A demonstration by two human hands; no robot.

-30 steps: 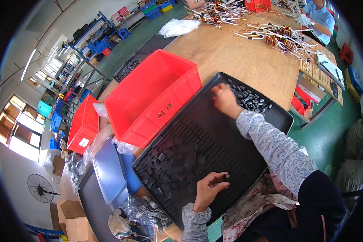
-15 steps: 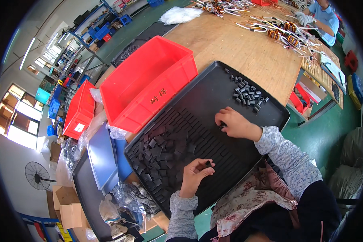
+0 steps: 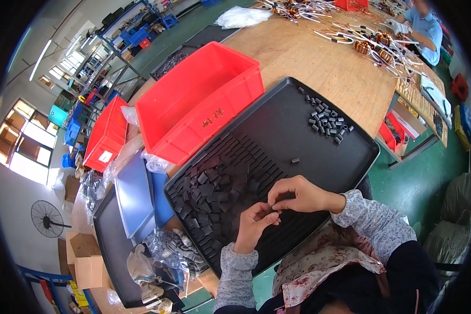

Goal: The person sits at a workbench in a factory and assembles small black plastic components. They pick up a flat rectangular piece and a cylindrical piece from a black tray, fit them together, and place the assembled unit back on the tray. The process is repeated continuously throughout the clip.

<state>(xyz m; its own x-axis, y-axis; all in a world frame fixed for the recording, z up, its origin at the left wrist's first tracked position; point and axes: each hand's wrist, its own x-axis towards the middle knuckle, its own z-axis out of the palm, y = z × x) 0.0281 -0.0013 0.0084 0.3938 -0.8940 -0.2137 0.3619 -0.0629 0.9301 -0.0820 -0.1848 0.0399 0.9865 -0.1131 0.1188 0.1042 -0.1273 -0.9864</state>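
The wooden bench is spread out beyond both hands, and on it, directly under them, a large black tray is laid with its long axis running from near-left to far-right. Just beyond the tray to the left, a red bin is stood with its open side up. Ahead of the hands and to their left, much of the tray's floor is covered by flat dark pieces laid in rows; the rows are tidy close to the bin and looser toward the near-left corner. Well ahead and to the right, a loose heap of small dark cylinders is left unsorted, and one stray piece is seen between the heap and the hands. Judging by this, a good part of the laying-out is done, while the right half of the tray is not yet filled.

The left hand and right hand are brought together over the tray's near edge, fingertips touching. A small dark part is pinched between the fingers of both hands, which are closed on it. The part is too small for its long axis or heading to be told, though it appears to be held roughly level between the two hands
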